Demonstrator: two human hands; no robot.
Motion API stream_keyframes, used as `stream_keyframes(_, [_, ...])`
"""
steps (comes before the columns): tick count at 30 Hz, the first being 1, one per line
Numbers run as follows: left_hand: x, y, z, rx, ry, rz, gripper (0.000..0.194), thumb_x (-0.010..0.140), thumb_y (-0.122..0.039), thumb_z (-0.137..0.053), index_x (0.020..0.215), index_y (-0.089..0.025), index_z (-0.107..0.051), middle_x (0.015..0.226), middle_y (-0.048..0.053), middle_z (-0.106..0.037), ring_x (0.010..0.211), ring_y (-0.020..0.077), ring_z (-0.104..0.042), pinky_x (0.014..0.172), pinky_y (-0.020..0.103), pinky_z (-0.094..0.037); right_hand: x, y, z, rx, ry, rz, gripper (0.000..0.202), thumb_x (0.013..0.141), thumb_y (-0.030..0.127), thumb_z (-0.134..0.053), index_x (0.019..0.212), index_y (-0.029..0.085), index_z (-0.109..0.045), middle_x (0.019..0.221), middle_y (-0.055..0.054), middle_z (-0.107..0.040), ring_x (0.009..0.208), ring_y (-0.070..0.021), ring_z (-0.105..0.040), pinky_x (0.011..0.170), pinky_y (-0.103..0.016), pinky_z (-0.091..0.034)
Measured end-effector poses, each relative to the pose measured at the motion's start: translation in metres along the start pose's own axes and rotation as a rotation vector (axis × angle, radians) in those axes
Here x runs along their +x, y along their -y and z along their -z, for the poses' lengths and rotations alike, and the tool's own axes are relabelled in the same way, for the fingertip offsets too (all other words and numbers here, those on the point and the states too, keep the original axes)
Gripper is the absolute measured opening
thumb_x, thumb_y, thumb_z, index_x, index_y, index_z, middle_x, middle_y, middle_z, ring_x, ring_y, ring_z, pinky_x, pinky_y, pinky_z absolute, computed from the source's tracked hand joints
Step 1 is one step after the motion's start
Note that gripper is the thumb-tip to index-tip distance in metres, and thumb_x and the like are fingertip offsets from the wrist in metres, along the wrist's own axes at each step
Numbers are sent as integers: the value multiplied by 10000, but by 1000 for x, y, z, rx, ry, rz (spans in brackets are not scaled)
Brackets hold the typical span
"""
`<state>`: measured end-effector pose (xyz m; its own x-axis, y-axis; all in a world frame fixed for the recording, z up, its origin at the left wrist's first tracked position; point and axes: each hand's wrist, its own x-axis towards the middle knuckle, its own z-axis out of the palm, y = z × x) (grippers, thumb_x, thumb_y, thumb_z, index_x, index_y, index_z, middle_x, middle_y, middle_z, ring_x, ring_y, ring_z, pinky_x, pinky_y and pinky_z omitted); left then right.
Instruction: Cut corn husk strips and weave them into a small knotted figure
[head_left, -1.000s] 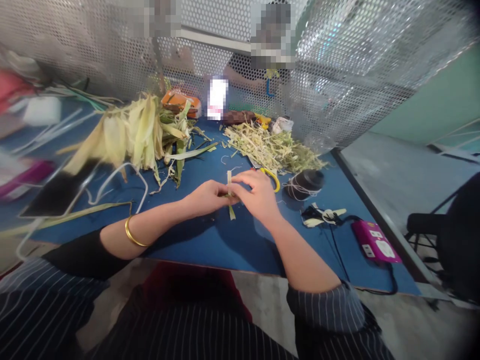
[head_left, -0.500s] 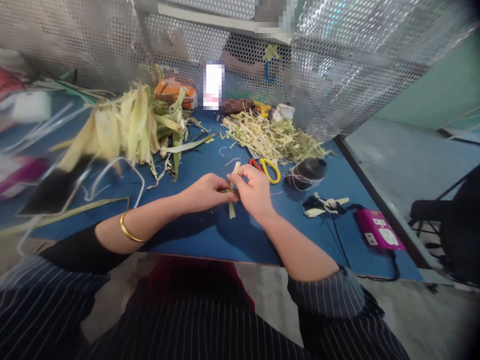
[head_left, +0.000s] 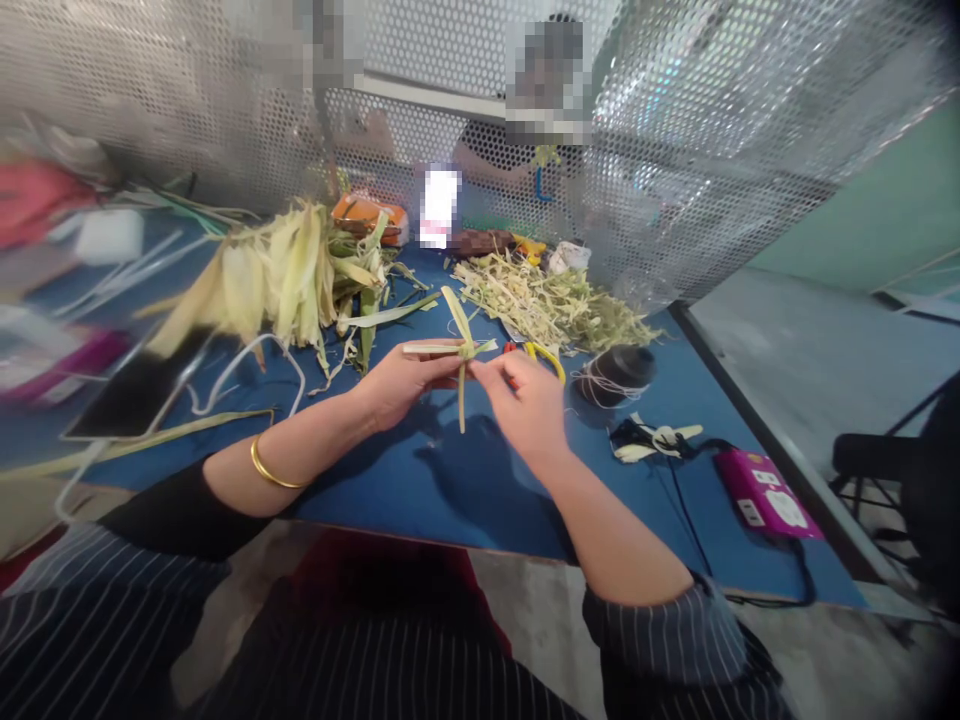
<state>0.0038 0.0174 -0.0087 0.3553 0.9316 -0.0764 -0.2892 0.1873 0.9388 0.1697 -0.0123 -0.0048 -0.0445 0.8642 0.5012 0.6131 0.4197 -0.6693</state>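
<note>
A small cross-shaped bundle of pale green husk strips (head_left: 466, 350) is held above the blue table. My left hand (head_left: 409, 380) is closed on its left side, with one strip lying along the fingers. The fingers of my right hand (head_left: 525, 400) pinch at the bundle's right side, near its centre. One strip points up and another hangs down between the hands. Scissors with red and yellow handles (head_left: 551, 362) lie just behind my right hand. A black spool (head_left: 619, 375) wound with pale thread stands to the right.
Large husks (head_left: 281, 275) are heaped at the back left, shredded husk (head_left: 551, 300) at the back right. A dark tablet (head_left: 142, 390) and white cable lie left, a purple box (head_left: 769, 490) right. Behind a perforated metal screen (head_left: 450, 120), a person is partly visible.
The bundle now shows strips spreading up, down and sideways, where mainly one upright strip showed before. My right hand has shifted slightly right. The camera view has tilted up a little.
</note>
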Motion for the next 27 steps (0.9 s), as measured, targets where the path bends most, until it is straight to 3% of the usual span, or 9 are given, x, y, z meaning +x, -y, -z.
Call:
stream_keyframes(3, [0,2,-3,-39,-77,-37,242,690,-205,-751,910,-121,-698,895,82,-734,877,178,-663,828,311,-479,-4,-5,-15,60,117,-105,265,821,441,-595,713,205,-645,765,-23,-645,694,-155,-576,669,-286,-415])
stream_keyframes(7, [1,7,-5,-97,-109,-45,254,636,-176,-783,872,-112,-713,871,79,-736,854,169,-666,842,300,-476,-7,-8,-25,92,120,-122,247,834,393,-576,703,195,-644,727,-18,-620,681,-150,-561,659,-274,-407])
stream_keyframes(15, [0,12,-8,-165,-193,-55,174,597,-174,-795,733,-93,-721,768,53,-705,704,116,-629,718,248,-489,-5,-5,-23,69,184,77,229,859,240,-526,635,193,-514,678,-1,-528,674,-140,-512,683,-275,-395])
stream_keyframes(20, [0,10,-11,-185,-263,-25,219,589,-136,-796,782,-77,-712,725,51,-695,663,112,-622,660,228,-493,-12,-3,-30,-32,170,149,233,881,234,-498,651,195,-508,690,-10,-553,708,-152,-528,741,-296,-395])
stream_keyframes(24, [2,6,-5,-179,-197,81,156,630,-131,-773,754,-84,-691,668,35,-665,598,93,-594,561,192,-462,-17,0,-30,-212,150,236,238,922,288,-458,720,193,-540,728,-26,-592,722,-157,-544,734,-297,-370])
stream_keyframes(27, [4,-1,2,-148,-125,133,106,709,-167,-726,770,-87,-691,641,25,-628,543,72,-555,541,191,-454,-13,-1,-20,-344,10,310,241,912,379,-482,774,194,-553,787,-50,-607,781,-181,-547,774,-321,-352])
